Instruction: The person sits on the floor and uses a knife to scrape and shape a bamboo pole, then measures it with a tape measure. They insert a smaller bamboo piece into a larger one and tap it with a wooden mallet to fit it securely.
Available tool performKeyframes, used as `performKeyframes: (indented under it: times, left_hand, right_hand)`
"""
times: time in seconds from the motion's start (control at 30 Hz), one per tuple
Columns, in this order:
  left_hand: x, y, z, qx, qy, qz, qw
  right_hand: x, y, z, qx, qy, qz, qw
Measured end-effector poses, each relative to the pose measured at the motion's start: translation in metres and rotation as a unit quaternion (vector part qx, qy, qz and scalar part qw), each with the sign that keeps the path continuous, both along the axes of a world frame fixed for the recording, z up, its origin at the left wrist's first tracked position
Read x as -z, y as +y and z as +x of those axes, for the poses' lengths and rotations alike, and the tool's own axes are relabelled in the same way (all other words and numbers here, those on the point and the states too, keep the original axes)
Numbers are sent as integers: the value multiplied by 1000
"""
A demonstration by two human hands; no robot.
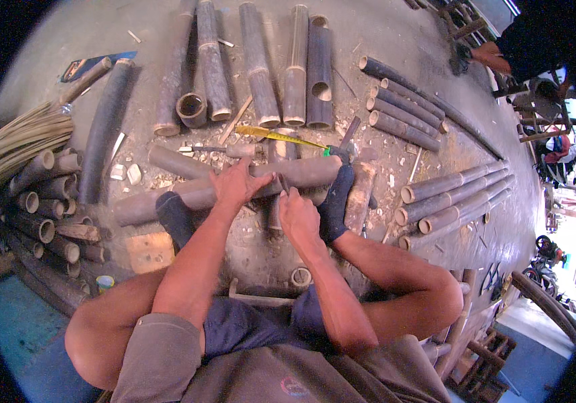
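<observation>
Grey concrete floor (342, 40), dusty and strewn with pale chips (160, 180), spreads across the frame, with thick tubes (260, 67) lined up along the top, thinner tubes (456, 195) at the right and a pile of tubes (49, 208) at the left.

Mid-frame lies a long brown bamboo tube (309, 172), slightly tilted, its right end higher in the frame. Another tube (282, 151) crosses beneath it. Dark-socked feet flank the hands: the left foot (176, 221) overlaps the tube near its left part, and the right foot (336, 201) is against its right end.

The left hand (233, 185) lies spread over the tube's middle, thumb reaching right, not wrapped around it. Just beside it, the right hand (298, 213) is closed in a fist round a dark, narrow tool (283, 181), whose upper part meets the tube; its exact shape is too small to tell.

Judging by its look, the tube should be stiff and moderately heavy, with a smooth, round skin — apt to roll or slip. It probably handles best with a palm pressed on top mid-length and both ends braced — fingers clear of the tool.
</observation>
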State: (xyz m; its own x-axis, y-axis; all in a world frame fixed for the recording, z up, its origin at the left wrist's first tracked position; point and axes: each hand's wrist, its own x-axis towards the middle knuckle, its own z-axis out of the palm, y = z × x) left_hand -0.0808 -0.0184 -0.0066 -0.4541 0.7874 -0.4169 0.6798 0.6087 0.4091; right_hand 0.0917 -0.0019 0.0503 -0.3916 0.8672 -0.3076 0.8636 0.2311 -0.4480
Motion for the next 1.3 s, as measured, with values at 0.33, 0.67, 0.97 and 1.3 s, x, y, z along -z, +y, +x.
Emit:
performKeyframes:
  times: [0.33, 0.67, 0.97, 1.3]
  left_hand:
    - [-11, 0, 2, -11, 12, 15, 1000]
    - [-8, 1, 1, -12, 8, 6, 1000]
    - [-6, -18, -3, 126, 32, 37, 991]
    - [-12, -15, -4, 147, 61, 17, 987]
  right_hand:
    - [-2, -16, 18, -38, -46, 14, 998]
    - [19, -9, 1, -19, 16, 60, 998]
    - [29, -77, 55, -103, -121, -63, 985]
    - [8, 175, 34, 13, -160, 150, 975]
